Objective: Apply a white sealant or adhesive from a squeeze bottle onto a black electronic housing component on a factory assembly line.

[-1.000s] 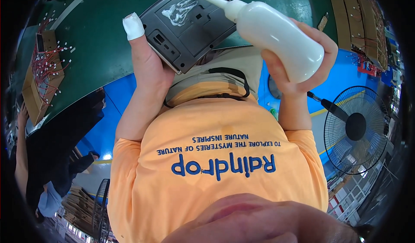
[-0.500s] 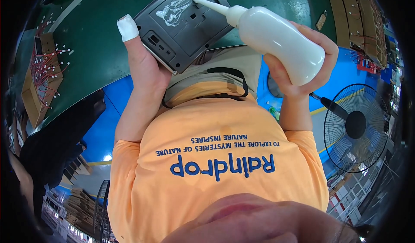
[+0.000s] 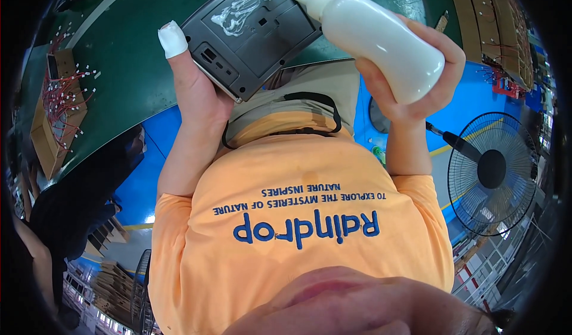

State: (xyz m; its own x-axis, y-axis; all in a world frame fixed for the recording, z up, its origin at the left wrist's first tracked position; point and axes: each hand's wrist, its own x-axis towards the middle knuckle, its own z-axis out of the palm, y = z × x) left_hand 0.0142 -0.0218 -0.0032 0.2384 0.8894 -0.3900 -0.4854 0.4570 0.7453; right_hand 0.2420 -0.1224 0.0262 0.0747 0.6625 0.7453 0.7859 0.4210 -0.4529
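Green worktop (image 3: pixel 134 76) in a workshop with blue flooring (image 3: pixel 462 93); cardboard box (image 3: pixel 43 133) of red wires (image 3: pixel 64 93) at left, cardboard trays (image 3: pixel 481 22) at right. Black device (image 3: pixel 268 53), tilted above the worktop's near edge, its panel bearing port openings and a glossy whitish smear (image 3: pixel 238 18), gripped in the left hand (image 3: pixel 199 90), thumb wrapped in white. Count: one device; one white squeeze bottle (image 3: pixel 381 40), clasped in the right hand (image 3: pixel 426 76), nozzle tip at the smear; two hands, set apart; one black fan (image 3: pixel 492 169) at right.
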